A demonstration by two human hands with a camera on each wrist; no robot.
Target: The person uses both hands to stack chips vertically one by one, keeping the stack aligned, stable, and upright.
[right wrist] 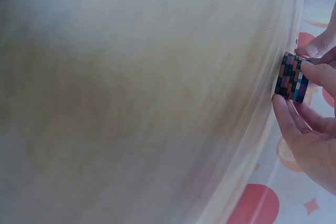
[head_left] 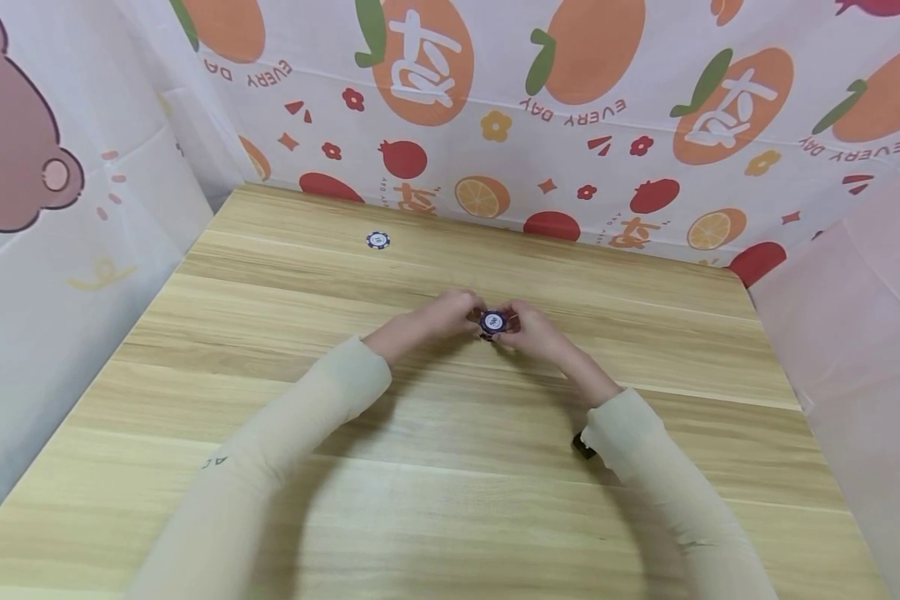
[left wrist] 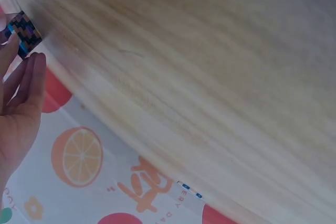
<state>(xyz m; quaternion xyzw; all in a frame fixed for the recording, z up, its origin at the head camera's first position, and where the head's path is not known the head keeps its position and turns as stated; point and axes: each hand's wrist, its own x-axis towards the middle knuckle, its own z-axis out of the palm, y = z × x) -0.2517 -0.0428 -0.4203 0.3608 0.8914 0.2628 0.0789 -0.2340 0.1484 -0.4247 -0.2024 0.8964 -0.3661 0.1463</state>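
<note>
A short stack of poker chips stands upright on the wooden table between the two hands, its top chip dark-rimmed with a white centre. In the right wrist view the side of the stack shows many coloured edge blocks. The left hand holds the stack from its left, thumb and fingers around its side. From the opposite side the right hand grips it, thumb near the top and fingertips by the bottom. The left wrist view shows the stack right at the left hand's fingertips.
A single blue and white poker chip lies flat toward the table's back left. Beside the right sleeve a small black object shows, partly covered. Fruit-printed cloth hangs behind the wooden table, with more cloth at both sides.
</note>
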